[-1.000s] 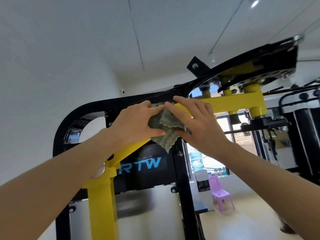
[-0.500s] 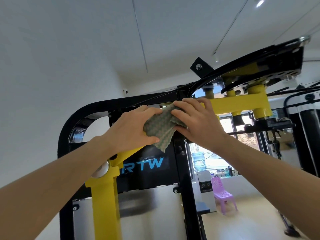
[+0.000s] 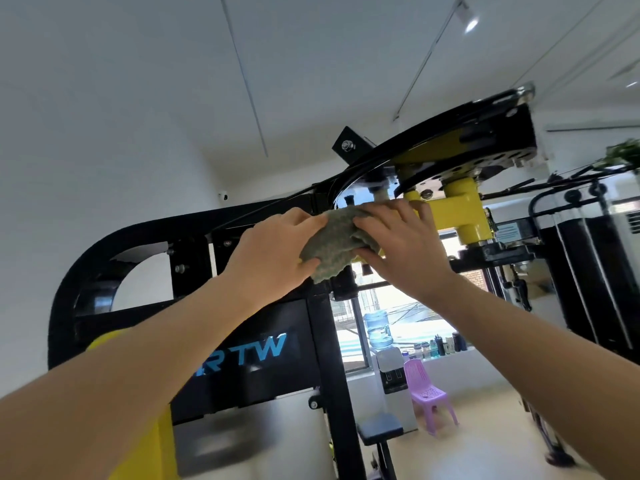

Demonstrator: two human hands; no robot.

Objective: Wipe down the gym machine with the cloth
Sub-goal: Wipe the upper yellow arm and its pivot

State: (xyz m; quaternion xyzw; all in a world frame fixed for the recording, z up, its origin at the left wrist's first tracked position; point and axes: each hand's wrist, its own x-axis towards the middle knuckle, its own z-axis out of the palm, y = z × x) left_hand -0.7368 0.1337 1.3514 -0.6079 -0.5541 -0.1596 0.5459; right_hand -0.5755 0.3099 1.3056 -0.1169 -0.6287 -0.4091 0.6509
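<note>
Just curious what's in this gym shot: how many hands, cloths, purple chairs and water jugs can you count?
Hands: 2 (left hand, right hand)
Green cloth: 1
Purple plastic chair: 1
Blue water jug: 1
Total: 5

The left hand and right hand are bare. The left forearm and right forearm are bare too, uncovered from the wrist to the frame's lower edge. Both arms look slim and smooth, swelling toward the camera in the wide-angle view. The fingers are long; the nails seem short, though blur leaves that uncertain.
</note>
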